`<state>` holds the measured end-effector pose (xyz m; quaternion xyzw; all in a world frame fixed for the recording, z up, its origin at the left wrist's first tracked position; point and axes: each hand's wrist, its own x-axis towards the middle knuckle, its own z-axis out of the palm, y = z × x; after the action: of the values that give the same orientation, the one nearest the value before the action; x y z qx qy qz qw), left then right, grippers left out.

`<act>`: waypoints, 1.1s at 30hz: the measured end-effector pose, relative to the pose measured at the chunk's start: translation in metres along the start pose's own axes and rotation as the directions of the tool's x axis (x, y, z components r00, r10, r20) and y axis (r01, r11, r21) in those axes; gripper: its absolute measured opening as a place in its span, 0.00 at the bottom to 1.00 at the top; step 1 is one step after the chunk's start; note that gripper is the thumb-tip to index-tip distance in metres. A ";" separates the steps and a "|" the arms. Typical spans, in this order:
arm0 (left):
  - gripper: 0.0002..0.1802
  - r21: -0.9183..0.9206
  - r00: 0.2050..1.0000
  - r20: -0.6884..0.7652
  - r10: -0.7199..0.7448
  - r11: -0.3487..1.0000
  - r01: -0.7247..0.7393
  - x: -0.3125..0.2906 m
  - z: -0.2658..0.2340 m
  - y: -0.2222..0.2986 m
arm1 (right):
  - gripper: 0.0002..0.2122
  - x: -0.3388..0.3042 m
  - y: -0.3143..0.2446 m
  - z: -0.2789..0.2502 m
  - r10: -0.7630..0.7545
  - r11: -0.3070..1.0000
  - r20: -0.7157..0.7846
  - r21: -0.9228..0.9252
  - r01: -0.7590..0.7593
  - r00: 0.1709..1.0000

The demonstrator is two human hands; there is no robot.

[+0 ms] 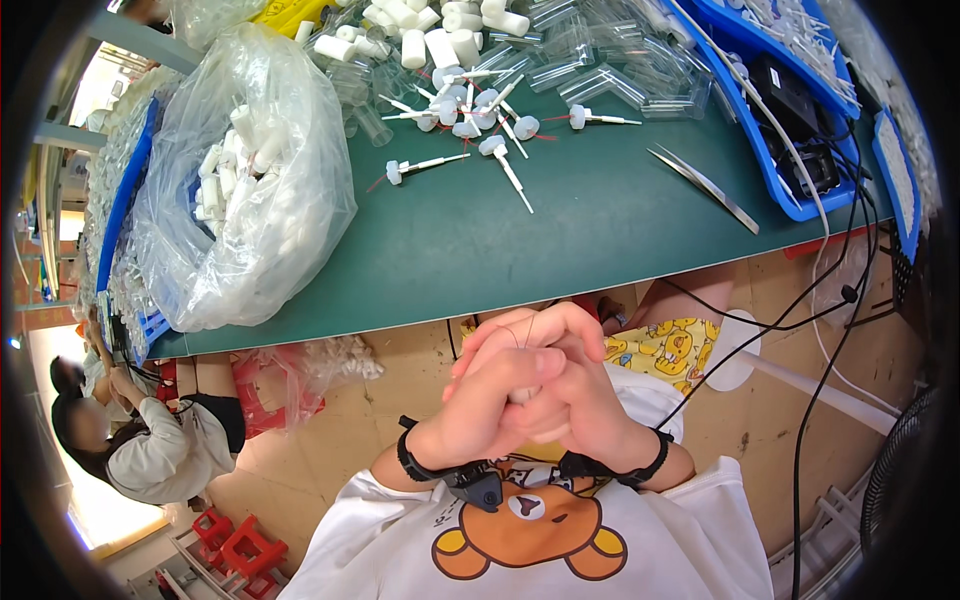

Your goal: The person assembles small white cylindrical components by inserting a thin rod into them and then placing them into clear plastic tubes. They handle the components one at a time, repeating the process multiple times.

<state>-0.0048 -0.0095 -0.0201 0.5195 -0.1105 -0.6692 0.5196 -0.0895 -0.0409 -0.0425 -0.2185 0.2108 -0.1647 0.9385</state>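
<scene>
My left hand (487,395) and my right hand (592,392) are pressed together in front of my chest, below the table's near edge. Their fingers fold over each other, so both are closed. A thin dark thread-like line (524,334) shows above the thumbs. Whatever lies between the palms, if anything, is hidden. Beyond them on the green table (450,250) lie several small assemblies (495,150), each a translucent round cap with a white stick and a red wire. A pair of metal tweezers (708,190) rests to their right.
A clear plastic bag (310,235) of white cylinders stands at the left. White cylinders (412,48) and clear tubes (655,90) pile up at the back. Blue bins (775,190) and hanging black cables (800,440) are at the right. Another person (170,450) sits at the left.
</scene>
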 end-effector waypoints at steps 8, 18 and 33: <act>0.26 -0.183 0.933 0.356 0.048 0.983 0.019 -0.006 -0.020 0.017 | 0.16 0.002 -0.006 0.003 -0.046 0.989 -0.086 -0.146 0.033 0.995; 0.41 -0.562 0.672 0.704 0.230 0.759 0.329 -0.003 -0.024 0.013 | 0.22 -0.008 -0.024 -0.007 -0.194 0.961 0.223 -0.154 0.231 0.955; 0.37 -0.519 0.789 0.119 0.603 0.715 -0.469 -0.050 -0.080 0.067 | 0.21 -0.033 -0.070 0.014 -0.624 -0.037 0.757 -0.276 0.960 0.194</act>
<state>0.0951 0.0332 0.0197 0.2247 -0.1669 -0.5600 0.7798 -0.1258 -0.0822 0.0132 -0.6804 -0.1232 -0.5409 0.4789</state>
